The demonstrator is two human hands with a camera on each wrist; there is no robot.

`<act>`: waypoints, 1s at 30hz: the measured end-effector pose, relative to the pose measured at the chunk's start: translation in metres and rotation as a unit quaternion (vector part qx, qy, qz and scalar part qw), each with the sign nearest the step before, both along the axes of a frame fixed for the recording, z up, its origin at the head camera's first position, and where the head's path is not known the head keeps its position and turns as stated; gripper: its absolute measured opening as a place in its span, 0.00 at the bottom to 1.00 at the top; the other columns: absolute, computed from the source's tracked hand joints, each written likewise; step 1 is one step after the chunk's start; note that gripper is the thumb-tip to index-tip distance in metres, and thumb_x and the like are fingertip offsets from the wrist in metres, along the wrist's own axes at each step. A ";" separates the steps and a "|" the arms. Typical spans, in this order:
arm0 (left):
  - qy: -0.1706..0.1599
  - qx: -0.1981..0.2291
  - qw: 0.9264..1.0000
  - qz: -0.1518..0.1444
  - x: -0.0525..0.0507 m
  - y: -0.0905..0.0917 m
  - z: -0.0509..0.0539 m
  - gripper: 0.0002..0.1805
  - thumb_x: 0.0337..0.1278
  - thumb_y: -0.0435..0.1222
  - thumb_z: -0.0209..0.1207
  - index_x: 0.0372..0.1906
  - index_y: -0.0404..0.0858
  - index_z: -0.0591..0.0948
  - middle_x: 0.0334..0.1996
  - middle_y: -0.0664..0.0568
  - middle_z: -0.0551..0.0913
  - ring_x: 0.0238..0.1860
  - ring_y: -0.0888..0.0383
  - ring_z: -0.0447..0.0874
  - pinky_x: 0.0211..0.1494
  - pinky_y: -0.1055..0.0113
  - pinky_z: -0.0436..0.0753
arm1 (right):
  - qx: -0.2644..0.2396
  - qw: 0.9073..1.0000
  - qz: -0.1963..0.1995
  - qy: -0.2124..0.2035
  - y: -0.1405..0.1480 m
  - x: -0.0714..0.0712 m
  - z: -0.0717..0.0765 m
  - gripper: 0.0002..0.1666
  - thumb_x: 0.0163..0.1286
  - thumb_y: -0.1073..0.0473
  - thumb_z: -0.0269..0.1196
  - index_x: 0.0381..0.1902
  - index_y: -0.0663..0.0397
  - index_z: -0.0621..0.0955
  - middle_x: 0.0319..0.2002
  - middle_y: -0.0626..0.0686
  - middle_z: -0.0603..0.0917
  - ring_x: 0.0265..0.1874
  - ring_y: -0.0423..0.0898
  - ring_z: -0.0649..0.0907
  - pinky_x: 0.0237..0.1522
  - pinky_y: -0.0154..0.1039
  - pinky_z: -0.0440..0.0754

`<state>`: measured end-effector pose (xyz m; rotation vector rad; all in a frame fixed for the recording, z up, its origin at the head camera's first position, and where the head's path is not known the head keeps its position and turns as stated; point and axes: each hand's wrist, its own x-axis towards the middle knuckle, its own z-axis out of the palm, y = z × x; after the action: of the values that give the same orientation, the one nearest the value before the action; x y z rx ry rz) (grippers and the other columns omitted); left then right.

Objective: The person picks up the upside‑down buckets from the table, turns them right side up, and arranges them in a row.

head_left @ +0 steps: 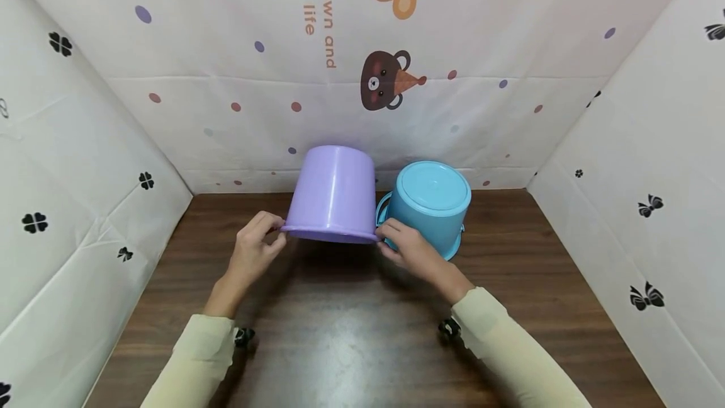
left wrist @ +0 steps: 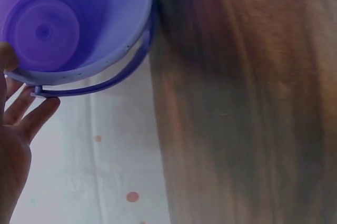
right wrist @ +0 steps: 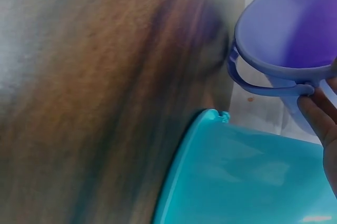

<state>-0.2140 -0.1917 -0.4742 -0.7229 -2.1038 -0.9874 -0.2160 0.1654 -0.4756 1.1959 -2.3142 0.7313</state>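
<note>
A purple bucket (head_left: 332,191) is held above the table with its mouth down and its base up, tilted. My left hand (head_left: 253,248) pinches its rim on the left side; my right hand (head_left: 410,249) pinches the rim on the right. In the left wrist view the smooth inside of the purple bucket (left wrist: 105,18) shows, with its handle hanging at the rim by the left fingers. From the right wrist, the same handle (right wrist: 263,90) curves below the rim. A blue bucket (head_left: 430,206) stands upside down on the table, just behind and right of my right hand.
The dark wood table (head_left: 340,332) spans between white patterned cloth walls. The back cloth (head_left: 226,137), with printed bears and dots, rises close behind both buckets. Side cloths with black clover and bow prints stand at left and right.
</note>
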 end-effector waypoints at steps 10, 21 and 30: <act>0.010 0.016 1.000 -0.009 0.001 0.003 0.032 0.11 0.49 0.17 0.64 0.37 0.30 0.83 0.34 0.41 0.84 0.36 0.50 0.84 0.49 0.81 0.79 | -0.028 0.999 0.003 -0.045 0.001 0.000 0.021 0.10 0.67 0.70 0.68 0.44 0.55 0.80 0.41 0.49 0.81 0.39 0.46 0.83 0.39 0.39 0.85; 0.014 0.030 0.999 0.006 0.007 0.003 0.050 0.12 0.49 0.16 0.69 0.38 0.30 0.85 0.35 0.42 0.85 0.36 0.46 0.87 0.51 0.86 0.78 | -0.057 0.991 0.009 -0.122 -0.001 0.000 0.036 0.07 0.71 0.67 0.66 0.44 0.56 0.80 0.43 0.49 0.83 0.43 0.43 0.85 0.45 0.38 0.88; 0.001 0.038 0.999 0.009 0.010 0.003 0.051 0.13 0.49 0.17 0.71 0.40 0.30 0.86 0.36 0.44 0.86 0.36 0.49 0.86 0.47 0.86 0.80 | -0.075 0.980 -0.003 -0.187 -0.002 0.004 0.046 0.06 0.71 0.67 0.66 0.44 0.58 0.81 0.42 0.50 0.84 0.44 0.44 0.87 0.44 0.38 0.88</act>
<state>-0.2045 -0.1891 -0.4233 -0.6660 -2.0555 -1.0506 -0.2123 0.1635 -0.4300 1.0566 -2.4992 1.1928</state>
